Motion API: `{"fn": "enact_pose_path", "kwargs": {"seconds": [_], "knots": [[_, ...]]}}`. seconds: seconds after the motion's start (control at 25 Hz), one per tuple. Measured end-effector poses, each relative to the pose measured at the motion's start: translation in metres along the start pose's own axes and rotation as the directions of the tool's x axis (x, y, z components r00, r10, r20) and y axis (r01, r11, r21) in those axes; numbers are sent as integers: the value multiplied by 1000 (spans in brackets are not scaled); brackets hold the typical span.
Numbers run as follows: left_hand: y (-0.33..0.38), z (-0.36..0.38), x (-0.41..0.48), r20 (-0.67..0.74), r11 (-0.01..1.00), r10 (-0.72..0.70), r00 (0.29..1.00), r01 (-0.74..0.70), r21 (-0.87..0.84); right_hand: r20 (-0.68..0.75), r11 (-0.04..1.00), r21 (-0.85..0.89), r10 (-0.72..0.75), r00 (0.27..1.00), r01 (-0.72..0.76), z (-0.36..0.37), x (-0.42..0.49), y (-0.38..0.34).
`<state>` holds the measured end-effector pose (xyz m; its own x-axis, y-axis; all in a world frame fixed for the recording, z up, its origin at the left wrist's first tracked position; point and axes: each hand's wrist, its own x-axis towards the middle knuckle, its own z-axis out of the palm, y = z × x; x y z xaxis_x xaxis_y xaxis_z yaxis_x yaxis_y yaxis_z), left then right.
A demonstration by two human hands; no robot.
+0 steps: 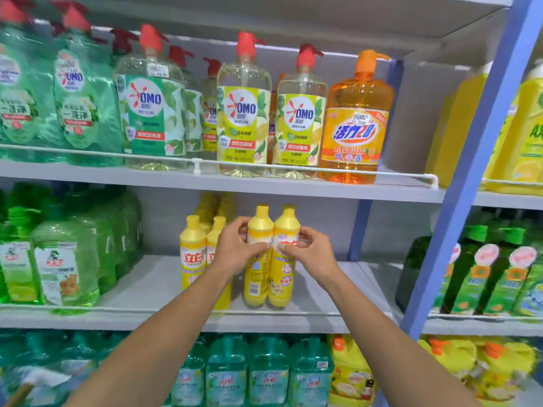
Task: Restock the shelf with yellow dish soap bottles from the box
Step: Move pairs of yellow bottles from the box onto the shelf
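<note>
Two yellow dish soap bottles stand upright side by side at the front of the middle shelf (164, 277). My left hand (235, 248) grips the left bottle (257, 277) round its upper body. My right hand (308, 251) grips the right bottle (282, 277) at the same height. Further yellow bottles (192, 254) stand in rows just to the left and behind. The box is out of view.
Green soap bottles (64, 259) fill the shelf's left end. A bare stretch of shelf lies to the right, up to the blue upright post (458, 201). Large pump bottles (244, 113) line the shelf above; teal bottles (264, 374) sit below.
</note>
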<state>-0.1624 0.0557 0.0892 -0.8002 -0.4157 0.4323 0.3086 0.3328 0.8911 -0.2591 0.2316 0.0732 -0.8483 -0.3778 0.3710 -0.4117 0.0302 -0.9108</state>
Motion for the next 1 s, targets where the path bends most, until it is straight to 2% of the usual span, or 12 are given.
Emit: {"fn": "enact_pose_path", "kwargs": {"seconds": [0.12,0.24,0.32,0.52,0.68,1.0], "knots": [[-24,19,-5,-37,999,-27,999,29,43,38,999,-18,33,999,-32,-4,11,37],[-41,30,-6,-102,1000,-12,995,14,17,76,999,11,29,997,-30,-8,15,61],[-51,32,-4,-97,999,-45,994,45,2,111,1000,20,19,994,-22,-11,18,65],[-82,30,-25,68,988,-149,986,151,-18,210,995,63,68,975,-83,-9,-4,103],[-94,24,-36,177,990,-133,975,138,-16,271,992,3,121,955,-127,-15,-14,132],[-96,54,-43,-53,985,-119,991,125,123,142,993,0,118,983,-119,-13,-17,135]]}}
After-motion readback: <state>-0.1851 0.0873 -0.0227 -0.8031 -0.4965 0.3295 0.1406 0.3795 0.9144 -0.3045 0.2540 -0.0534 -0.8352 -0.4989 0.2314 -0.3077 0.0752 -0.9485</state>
